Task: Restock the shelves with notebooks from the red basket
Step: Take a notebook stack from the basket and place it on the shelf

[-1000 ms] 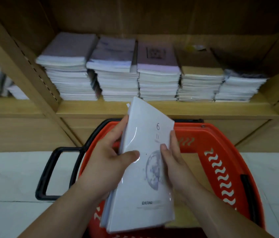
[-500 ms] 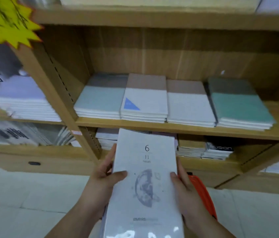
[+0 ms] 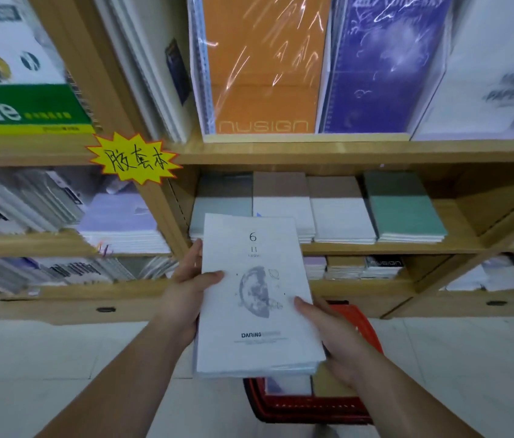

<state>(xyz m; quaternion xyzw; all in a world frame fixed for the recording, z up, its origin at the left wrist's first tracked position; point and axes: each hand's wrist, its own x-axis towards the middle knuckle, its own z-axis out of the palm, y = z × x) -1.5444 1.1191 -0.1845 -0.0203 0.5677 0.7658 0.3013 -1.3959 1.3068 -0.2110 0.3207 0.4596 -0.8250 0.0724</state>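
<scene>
The left grip and the right grip each hold one side of a thin stack of white paper notebooks with a moon picture. Thumbs press on top so none slide off. The stack is above the red plastic basket, facing the wooden shelf, likely to find its spot.

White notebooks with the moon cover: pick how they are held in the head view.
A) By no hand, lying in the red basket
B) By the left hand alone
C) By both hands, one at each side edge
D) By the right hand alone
C: the left hand grips the left edge of the white notebooks with its thumb on the cover, and the right hand grips the right edge, above the red basket.
</scene>
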